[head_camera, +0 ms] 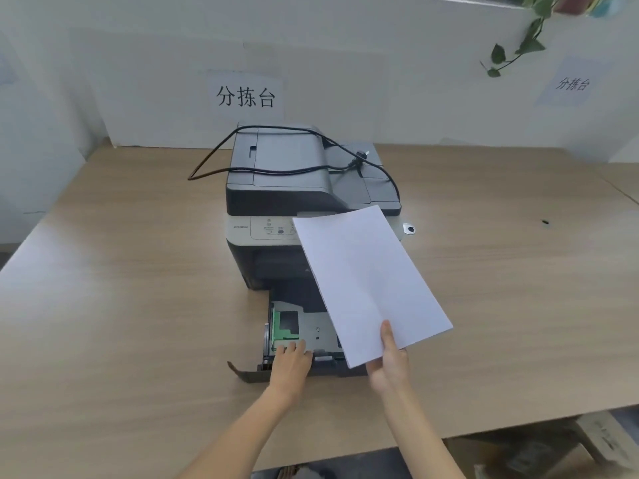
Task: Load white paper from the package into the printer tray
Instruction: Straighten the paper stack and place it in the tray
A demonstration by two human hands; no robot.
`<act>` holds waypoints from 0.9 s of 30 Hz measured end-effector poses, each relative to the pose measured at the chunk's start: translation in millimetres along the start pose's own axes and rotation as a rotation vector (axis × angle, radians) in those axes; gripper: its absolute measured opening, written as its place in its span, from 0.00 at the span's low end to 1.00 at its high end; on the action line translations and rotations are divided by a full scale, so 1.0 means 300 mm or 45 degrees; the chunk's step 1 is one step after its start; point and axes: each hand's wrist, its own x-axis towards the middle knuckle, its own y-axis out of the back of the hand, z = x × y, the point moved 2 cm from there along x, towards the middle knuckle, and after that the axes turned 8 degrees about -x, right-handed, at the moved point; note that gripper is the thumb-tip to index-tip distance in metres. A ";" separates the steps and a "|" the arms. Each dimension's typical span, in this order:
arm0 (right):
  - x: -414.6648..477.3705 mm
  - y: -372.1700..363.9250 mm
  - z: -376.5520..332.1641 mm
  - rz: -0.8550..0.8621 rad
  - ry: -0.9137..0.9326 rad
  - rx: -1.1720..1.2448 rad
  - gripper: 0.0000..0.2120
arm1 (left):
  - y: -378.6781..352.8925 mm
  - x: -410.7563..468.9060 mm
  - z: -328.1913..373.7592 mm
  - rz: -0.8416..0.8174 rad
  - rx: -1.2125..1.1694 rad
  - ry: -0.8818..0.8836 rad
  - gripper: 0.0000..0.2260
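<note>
A wooden table (121, 271) filled most of the view, set against a white wall (380, 63) that carried a printed sign (245, 95) directly behind the equipment. A second sign (572, 84) was fixed further right, below a trailing plant (529, 39).

The printer (294, 188) stood at the middle of the table, grey and black, with its control panel facing the person. A black power cable (276, 171) lay looped across the top cover, its plug resting on the right side of the lid.

The paper tray (304, 326) was pulled out from the base of the printer toward the person. Its interior was exposed, and a green guide (285, 324) was visible at the left side of the compartment. No paper could be seen lying in the visible part of the tray.

The white paper (370, 281) was held above the right part of the tray, tilted, overlapping the front right of the printer. Whether it was one sheet or a thin stack could not be determined.

The right hand (389, 364) grasped the paper at its near edge, thumb on top. The left hand (290, 363) rested palm-down at the tray's front left, its fingers (294, 348) spread and touching the interior beside the green guide, gripping nothing.

A small round object (409, 229) lay on the table just right of the printer.
</note>
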 end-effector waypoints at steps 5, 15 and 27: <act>0.013 0.028 -0.005 -0.036 -0.060 -0.045 0.09 | -0.037 -0.031 0.030 -0.047 -0.131 0.139 0.22; 0.012 0.106 -0.018 -0.028 -0.156 -0.086 0.02 | -0.063 -0.114 0.107 -0.229 -0.197 0.184 0.18; -0.036 0.154 0.024 0.019 -0.220 -0.162 0.03 | 0.213 -0.145 0.154 -0.070 -2.779 0.405 0.21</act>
